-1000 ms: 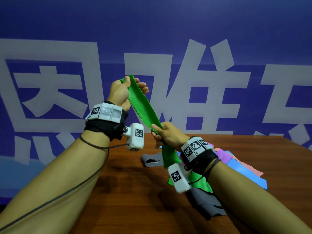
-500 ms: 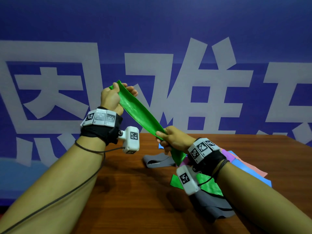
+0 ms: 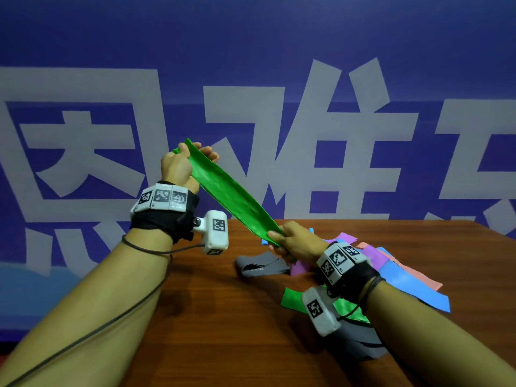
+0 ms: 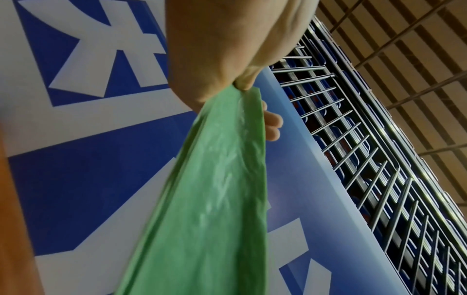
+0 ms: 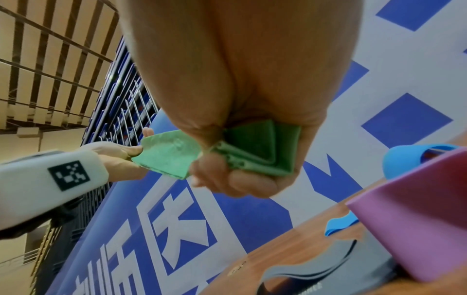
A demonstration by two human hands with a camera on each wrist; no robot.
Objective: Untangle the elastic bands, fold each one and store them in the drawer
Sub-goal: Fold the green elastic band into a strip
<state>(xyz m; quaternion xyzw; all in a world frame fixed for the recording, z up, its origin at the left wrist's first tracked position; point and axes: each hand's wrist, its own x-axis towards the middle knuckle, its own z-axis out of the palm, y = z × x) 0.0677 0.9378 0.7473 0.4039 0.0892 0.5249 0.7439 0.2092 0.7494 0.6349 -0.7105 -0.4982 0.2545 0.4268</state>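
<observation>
A green elastic band (image 3: pixel 231 192) (image 4: pixel 215 199) (image 5: pixel 166 153) is stretched taut in the air between my two hands. My left hand (image 3: pixel 183 163) (image 4: pixel 222 65) grips its upper end, raised in front of the blue wall. My right hand (image 3: pixel 293 241) (image 5: pixel 240 151) clutches the lower end just above the wooden table (image 3: pixel 223 331), with the band bunched in folds inside the fist. A heap of other bands lies under and beside my right wrist: purple (image 3: pixel 371 252) (image 5: pixel 414 225), blue (image 3: pixel 410 286), pink (image 3: pixel 427 277), another green piece (image 3: pixel 291 298) and dark grey (image 3: pixel 360 344).
A folded grey band (image 3: pixel 262 265) (image 5: pixel 316 273) lies on the table left of my right hand. The blue wall (image 3: pixel 251 65) with large white characters stands right behind the table's far edge. No drawer shows in any view.
Both hands have drawn apart, left hand drifting left and lower, right hand moving right and down toward the heap. The green band now runs at a flatter slant and looks tauter.
</observation>
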